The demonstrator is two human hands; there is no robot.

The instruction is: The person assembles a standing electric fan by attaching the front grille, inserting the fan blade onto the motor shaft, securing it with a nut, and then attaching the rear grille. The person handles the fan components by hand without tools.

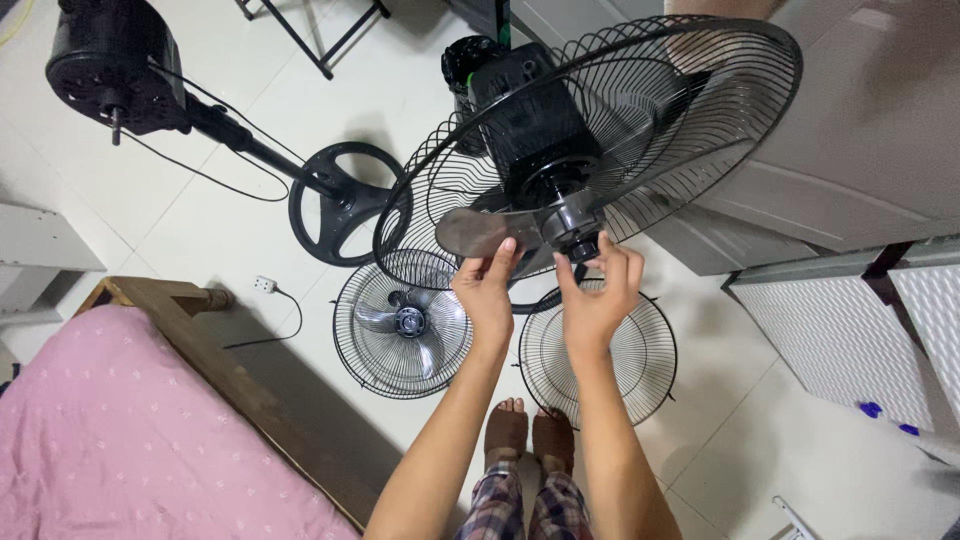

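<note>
A black pedestal fan head with its rear wire guard (700,110) and black motor housing (535,120) tilts toward me. My left hand (487,290) pinches a smoky translucent fan blade (475,230) at its lower edge. My right hand (597,295) has its fingertips at the dark blade hub (578,228), just under the round cap on the shaft.
On the white tiled floor lie a wire guard holding a clear blade (402,325) and a bare front guard (598,352). A second fan with a round base (345,200) lies at left. A pink bed (110,430) stands at lower left, white cabinets (850,160) at right.
</note>
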